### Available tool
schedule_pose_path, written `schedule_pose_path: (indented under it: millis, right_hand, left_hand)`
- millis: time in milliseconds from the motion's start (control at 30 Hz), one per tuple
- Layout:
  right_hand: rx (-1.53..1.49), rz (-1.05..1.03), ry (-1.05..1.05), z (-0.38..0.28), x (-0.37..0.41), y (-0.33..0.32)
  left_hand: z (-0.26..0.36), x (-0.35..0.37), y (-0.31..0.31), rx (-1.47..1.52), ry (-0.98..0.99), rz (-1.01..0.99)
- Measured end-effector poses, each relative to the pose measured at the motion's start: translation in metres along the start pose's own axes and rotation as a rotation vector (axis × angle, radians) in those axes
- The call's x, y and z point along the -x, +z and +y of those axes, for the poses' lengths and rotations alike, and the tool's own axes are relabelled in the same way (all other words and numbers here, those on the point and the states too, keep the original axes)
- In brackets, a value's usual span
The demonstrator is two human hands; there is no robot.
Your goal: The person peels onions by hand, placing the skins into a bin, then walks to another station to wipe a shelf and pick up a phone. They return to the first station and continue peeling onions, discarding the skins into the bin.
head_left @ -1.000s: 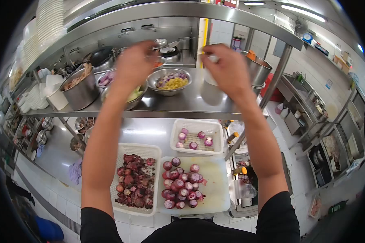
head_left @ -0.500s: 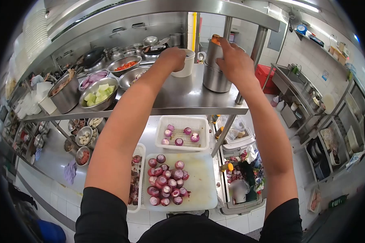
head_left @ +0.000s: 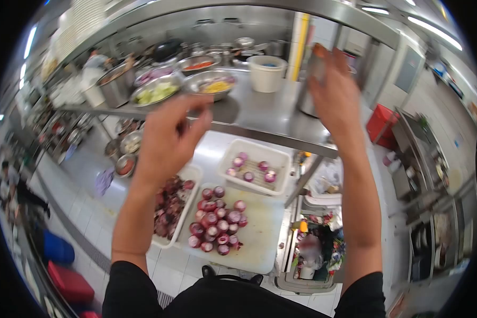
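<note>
"Status, left hand [head_left: 164, 140]?"
"Empty, half open, loosely curled; hangs in front of the steel shelf [head_left: 273, 114]."
"Right hand [head_left: 338, 100]?"
"Part-open at the steel pot [head_left: 306, 100]; blurred, can't tell if it grips."
"Pot's where?"
"On the shelf, right of the white bucket [head_left: 266, 78]. Red onions [head_left: 209, 219] lie heaped on the cutting board [head_left: 259, 225] below."

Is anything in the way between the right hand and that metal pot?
Nothing that I can see: the right hand hides part of the metal pot, though whether it touches is unclear. The white bucket stands off to the side.
</note>
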State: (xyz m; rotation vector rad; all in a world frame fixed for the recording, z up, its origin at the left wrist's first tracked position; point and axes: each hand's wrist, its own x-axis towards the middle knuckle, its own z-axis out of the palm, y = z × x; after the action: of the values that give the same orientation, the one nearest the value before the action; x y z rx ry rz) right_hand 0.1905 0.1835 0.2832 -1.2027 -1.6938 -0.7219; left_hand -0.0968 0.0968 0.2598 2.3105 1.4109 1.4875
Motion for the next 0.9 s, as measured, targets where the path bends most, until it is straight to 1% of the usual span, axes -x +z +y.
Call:
schedule_pose_path:
  millis: [33, 67, 100, 133, 167, 200, 233, 267, 300, 333, 367, 433, 467, 500, 533, 567, 600, 633, 667, 700, 733, 800, 833, 900]
  right_hand:
    - [-0.248, 0.02, -0.009, -0.018, 0.017, -0.024]
    - [-0.433, -0.004, 0.131, -0.037, 0.039, -0.034]
    - [-0.502, -0.01, 0.139, -0.054, 0.061, -0.039]
    - [-0.525, -0.051, 0.137, -0.067, 0.089, -0.039]
    - [-0.56, -0.098, 0.083, -0.084, 0.113, -0.032]
    - [-0.582, -0.164, 0.167, -0.102, 0.146, -0.018]
    - [-0.65, -0.306, 0.262, -0.129, 0.172, -0.005]
    - [-0.779, -0.395, 0.324, -0.157, 0.2, 0.016]
    - [-0.894, -0.495, 0.393, -0.188, 0.228, 0.038]
    - [-0.921, -0.631, 0.376, -0.22, 0.255, 0.056]
    - [-0.942, -0.764, 0.359, -0.257, 0.269, 0.071]
    - [-1.126, -1.054, 0.421, -0.36, 0.26, 0.074]
    - [-1.199, -1.042, 0.356, -0.407, 0.261, 0.084]
    - [-1.266, -1.028, 0.294, -0.45, 0.259, 0.093]
    - [-1.205, -1.0, 0.059, -0.488, 0.245, 0.095]
    - [-1.215, -1.006, 0.047, -0.522, 0.239, 0.101]
    - [-1.229, -1.066, -0.044, -0.554, 0.234, 0.108]
    - [-1.239, -1.125, -0.134, -0.583, 0.232, 0.115]
    - [-1.233, -1.214, -0.17, -0.607, 0.232, 0.126]
    - [-1.244, -1.21, -0.181, -0.632, 0.231, 0.136]
    - [-1.266, -1.232, -0.188, -0.656, 0.23, 0.146]
    - [-1.294, -1.249, -0.175, -0.697, 0.23, 0.174]
    - [-1.305, -1.242, -0.186, -0.715, 0.231, 0.191]
    - [-1.294, -1.263, -0.045, -0.75, 0.234, 0.229]
  left_hand:
    - [-0.018, 0.037, -0.005, -0.003, 0.037, 0.062]
    - [-0.041, 0.078, -0.01, 0.068, -0.101, 0.04]
    - [-0.066, 0.119, -0.012, 0.117, -0.191, 0.043]
    - [-0.092, 0.159, -0.015, 0.14, -0.228, 0.066]
    - [-0.109, 0.202, -0.019, 0.005, -0.356, 0.115]
    - [-0.128, 0.246, -0.022, 0.18, -0.615, 0.16]
    - [-0.14, 0.29, -0.032, 0.203, -0.827, 0.175]
    - [-0.148, 0.327, -0.046, 0.246, -1.036, 0.185]
    - [-0.147, 0.349, -0.07, 0.193, -1.186, 0.138]
    - [-0.146, 0.37, -0.094, 0.147, -1.337, 0.084]
    - [-0.156, 0.394, -0.112, 0.139, -1.364, 0.123]
    - [-0.185, 0.442, -0.151, 0.134, -1.311, 0.232]
    - [-0.203, 0.456, -0.161, 0.011, -0.986, 0.476]
    - [-0.215, 0.464, -0.19, 0.004, -1.0, 0.49]
    - [-0.228, 0.468, -0.223, -0.051, -1.072, 0.328]
    - [-0.242, 0.466, -0.257, -0.106, -1.135, 0.163]
    - [-0.254, 0.458, -0.288, 0.009, -1.4, 0.078]
    - [-0.268, 0.46, -0.307, 0.002, -1.403, 0.082]
    - [-0.288, 0.463, -0.323, 0.078, -1.286, 0.207]
    - [-0.308, 0.465, -0.339, 0.149, -1.162, 0.329]
    - [-0.328, 0.467, -0.352, 0.139, -1.161, 0.339]
    - [-0.37, 0.47, -0.373, 0.075, -1.061, 0.299]
    - [-0.392, 0.475, -0.385, 0.064, -1.057, 0.309]
    - [-0.442, 0.492, -0.405, 0.007, -1.19, 0.166]
